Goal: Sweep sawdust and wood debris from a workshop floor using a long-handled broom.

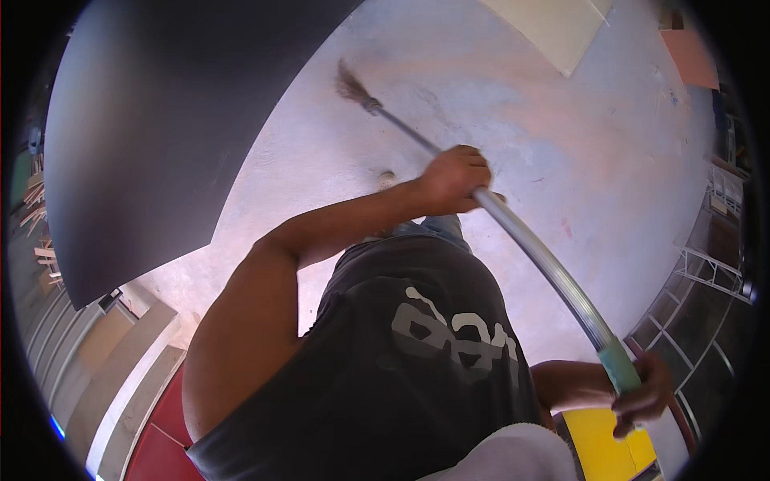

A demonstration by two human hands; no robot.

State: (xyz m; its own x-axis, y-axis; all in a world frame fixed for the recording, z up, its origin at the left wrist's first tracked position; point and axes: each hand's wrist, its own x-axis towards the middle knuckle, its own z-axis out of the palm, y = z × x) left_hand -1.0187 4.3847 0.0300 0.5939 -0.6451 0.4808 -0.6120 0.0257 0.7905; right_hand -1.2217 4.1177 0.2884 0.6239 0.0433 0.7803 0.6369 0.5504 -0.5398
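Overhead, the left hand sits just above the frame's centre, at the end of a bare forearm that rises from about 7 o'clock and bends at the elbow; its fingers are curled fully around the broom handle, knuckles up. The right hand lies at about 4 o'clock, near the lower rim, clenched on the handle's upper end, where a greenish grip sleeve covers the shaft. The handle is a long, pale metallic rod, bowed by the lens, running from about 4 o'clock up toward 12 o'clock. Its brown bristle head rests on the pale concrete floor at about 12 o'clock, just beside a large dark panel filling the 10 o'clock region. A dark printed shirt occupies 6 o'clock.
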